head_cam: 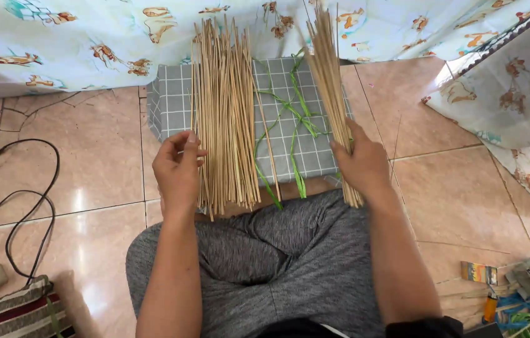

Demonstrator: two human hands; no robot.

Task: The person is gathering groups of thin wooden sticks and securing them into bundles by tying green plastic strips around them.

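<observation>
Grey trousers (pixel 277 263) are nearest; thin sticks (pixel 333 94) are clenched in the right hand (pixel 365 166), loosely, so some could slip; the left hand (pixel 178 169) rests released on the stick pile (pixel 224 112)

Bare grey checked cushion (pixel 312 156) between loose sticks (pixel 224 119) and held bundle (pixel 333 94) (green strips (pixel 293 119) cross it), floor tiles (pixel 90 150) open leftward
</observation>
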